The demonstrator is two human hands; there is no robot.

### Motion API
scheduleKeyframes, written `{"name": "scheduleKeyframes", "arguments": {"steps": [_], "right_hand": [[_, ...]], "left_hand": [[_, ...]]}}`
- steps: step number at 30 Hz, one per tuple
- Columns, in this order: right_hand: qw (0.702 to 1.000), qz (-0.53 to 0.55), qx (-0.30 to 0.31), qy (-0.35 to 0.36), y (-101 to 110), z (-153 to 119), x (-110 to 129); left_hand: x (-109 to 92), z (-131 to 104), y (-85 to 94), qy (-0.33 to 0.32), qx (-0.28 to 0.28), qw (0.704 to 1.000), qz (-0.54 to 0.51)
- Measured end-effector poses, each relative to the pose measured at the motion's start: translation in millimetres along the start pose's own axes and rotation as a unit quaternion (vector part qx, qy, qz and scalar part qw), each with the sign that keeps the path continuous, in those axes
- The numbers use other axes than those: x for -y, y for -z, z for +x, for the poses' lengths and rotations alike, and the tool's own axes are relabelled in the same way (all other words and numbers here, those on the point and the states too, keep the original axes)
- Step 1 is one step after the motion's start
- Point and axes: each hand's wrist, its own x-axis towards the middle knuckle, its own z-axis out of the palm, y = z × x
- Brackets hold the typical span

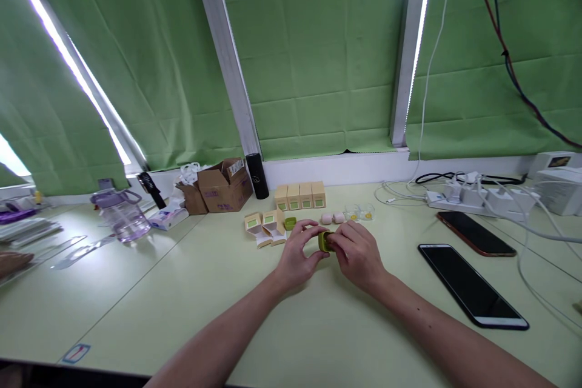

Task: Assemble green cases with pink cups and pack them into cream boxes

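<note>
My left hand (297,254) grips a small olive-green case (323,241) between thumb and fingers, just above the table. Its open side faces right. The bunched fingertips of my right hand (359,253) are at that opening; whatever they pinch is hidden. Behind my left hand lie a second green case (290,223) and two opened cardboard boxes (264,227). Past my fingers are two pale pink cylinders (333,217) and clear plastic cups (359,213) with yellow at the bottom. A row of several closed kraft boxes (300,195) stands farther back.
Two phones, one white-edged (473,285) and one dark (475,233), lie at right before a power strip (482,201) with tangled cables. A black cylinder (257,176) and a brown carton (224,187) stand at the back. Leftward are a tissue pack (168,218) and purple bottle (122,218).
</note>
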Motion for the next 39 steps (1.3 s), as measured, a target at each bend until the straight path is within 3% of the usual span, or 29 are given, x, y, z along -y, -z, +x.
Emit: {"name": "scheduleKeyframes", "arguments": {"steps": [5,20,25,31,39], "right_hand": [[0.999,0.021,-0.021,0.028,-3.4,-1.0,-3.5],[0.997,0.052,0.013,0.058,2.6,-0.8,-9.4],[0.998,0.058,0.015,0.018,6.7,-2.1,-4.5],[0.995,0.076,0.06,-0.013,-4.1,-8.3,-5.7],[0.975,0.19,0.008,-0.115,-9.1,-9.2,-7.7]], "left_hand": [[1.4,-0.7,0.4,-0.006,0.004,1.0,-0.003],[2.1,4.0,6.0,-0.014,0.002,1.0,0.005],[2.4,5.8,8.3,-0.001,-0.03,0.998,0.053],[-0.2,4.6,4.5,-0.016,-0.02,0.998,0.055],[-6.9,6.4,4.6,0.04,-0.027,0.999,0.003]]}}
